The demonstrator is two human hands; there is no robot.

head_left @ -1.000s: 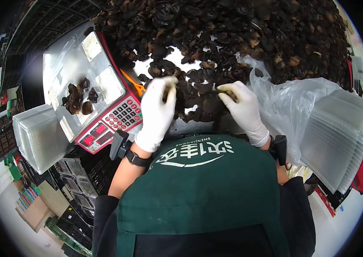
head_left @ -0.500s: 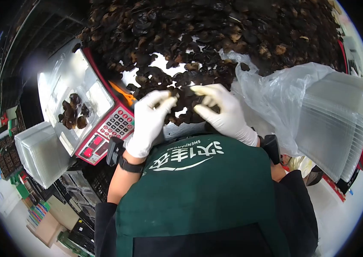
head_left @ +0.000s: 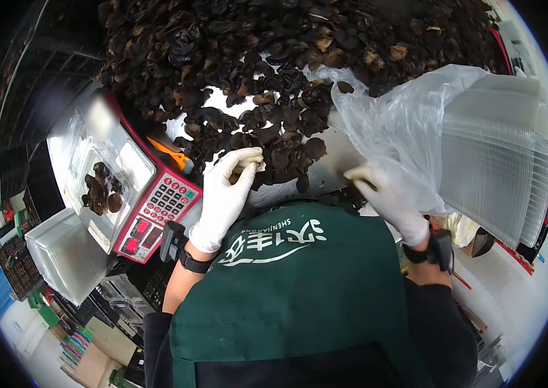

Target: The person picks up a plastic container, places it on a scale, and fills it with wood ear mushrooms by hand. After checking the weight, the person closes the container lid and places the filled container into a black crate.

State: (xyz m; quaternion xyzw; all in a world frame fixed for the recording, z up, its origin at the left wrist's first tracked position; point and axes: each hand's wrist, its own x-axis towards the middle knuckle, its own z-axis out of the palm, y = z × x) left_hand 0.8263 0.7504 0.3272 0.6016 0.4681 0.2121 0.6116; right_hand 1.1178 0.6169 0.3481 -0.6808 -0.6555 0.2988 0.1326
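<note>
Dark wood ear mushrooms [head_left: 280, 155] lie loose on the pale work surface in front of me. My left hand [head_left: 225, 200], in a white glove, is at their near left edge. Its thumb and fingers are pinched together, and anything between them is too hidden to name. My right hand [head_left: 390, 197], also gloved, is off to the right over the near table edge. It is slightly blurred, with thumb and forefinger stretched out and a little apart, and nothing shows between them. A few dark pieces [head_left: 353, 198] are just below its fingertips.
A red scale [head_left: 170, 197] on the left carries a clear plastic box [head_left: 80, 174] with several mushrooms inside. Near it are an orange-handled tool [head_left: 169, 152] and stacked clear boxes [head_left: 60, 252]. Right: a plastic bag [head_left: 397, 129] and clear lids or trays [head_left: 494, 149]. A large mushroom heap [head_left: 222, 39] fills the back.
My right hand has moved right and down, away from the mushrooms and my left hand. The left hand stays pinched near the mushrooms. The view has shifted slightly.
</note>
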